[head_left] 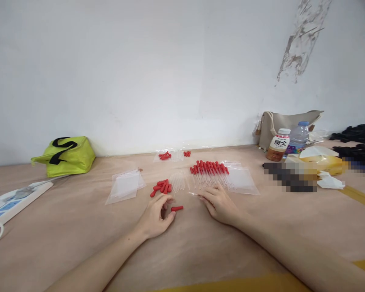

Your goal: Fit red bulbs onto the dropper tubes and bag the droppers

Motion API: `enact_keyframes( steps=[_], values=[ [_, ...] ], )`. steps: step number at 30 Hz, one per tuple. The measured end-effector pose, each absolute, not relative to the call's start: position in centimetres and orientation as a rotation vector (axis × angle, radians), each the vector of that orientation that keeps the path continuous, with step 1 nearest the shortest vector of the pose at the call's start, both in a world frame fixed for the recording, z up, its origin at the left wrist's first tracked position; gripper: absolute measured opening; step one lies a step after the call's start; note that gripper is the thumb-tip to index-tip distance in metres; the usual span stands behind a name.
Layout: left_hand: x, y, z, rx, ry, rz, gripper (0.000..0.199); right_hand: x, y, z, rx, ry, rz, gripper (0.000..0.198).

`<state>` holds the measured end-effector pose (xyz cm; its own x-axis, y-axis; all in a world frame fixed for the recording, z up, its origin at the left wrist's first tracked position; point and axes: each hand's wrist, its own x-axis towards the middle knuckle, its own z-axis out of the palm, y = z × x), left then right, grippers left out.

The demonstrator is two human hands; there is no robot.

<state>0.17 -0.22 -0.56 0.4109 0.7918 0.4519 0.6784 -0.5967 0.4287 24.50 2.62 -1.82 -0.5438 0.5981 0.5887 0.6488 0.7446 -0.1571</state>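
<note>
1. Right of centre, red-bulbed droppers (211, 167) lie in a row, apparently assembled.
2. Left of them, loose red bulbs (162, 186) and bare tubes (178, 181) remain unjoined.
3. Your right hand (221, 205) has fingers pinched on a clear tube (192, 194); your left hand's (155, 217) fingers stand apart beside a nearer, single bulb (177, 208).

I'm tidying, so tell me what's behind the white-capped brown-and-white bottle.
A grey bag and a clear blue-capped plastic bottle partly show behind it; their covered parts cannot be seen.
</note>
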Motion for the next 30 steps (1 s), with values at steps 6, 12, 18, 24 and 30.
enact_keyframes(
  steps=[6,12,18,24,30],
  values=[
    [1.1,0.5,-0.7,2.525,1.287,0.840,0.018,23.5,2.0,-1.7,-0.958,-2.276,-0.081,0.019],
    [1.6,0.6,-0.7,2.443,1.266,0.984,0.015,23.5,1.6,-1.6,-0.913,-2.220,-0.036,0.019],
    [2.1,0.1,-0.8,2.240,1.238,0.962,0.015,23.3,1.4,-1.6,-0.896,-2.237,-0.049,0.020],
    [2.3,0.3,-1.1,2.051,1.130,0.964,0.019,23.2,1.5,-1.8,-0.837,-2.291,-0.076,0.022],
    [2.2,0.4,-1.1,2.046,1.107,0.964,0.021,23.0,1.4,-1.7,-0.791,-2.340,0.002,0.020]
  ],
)
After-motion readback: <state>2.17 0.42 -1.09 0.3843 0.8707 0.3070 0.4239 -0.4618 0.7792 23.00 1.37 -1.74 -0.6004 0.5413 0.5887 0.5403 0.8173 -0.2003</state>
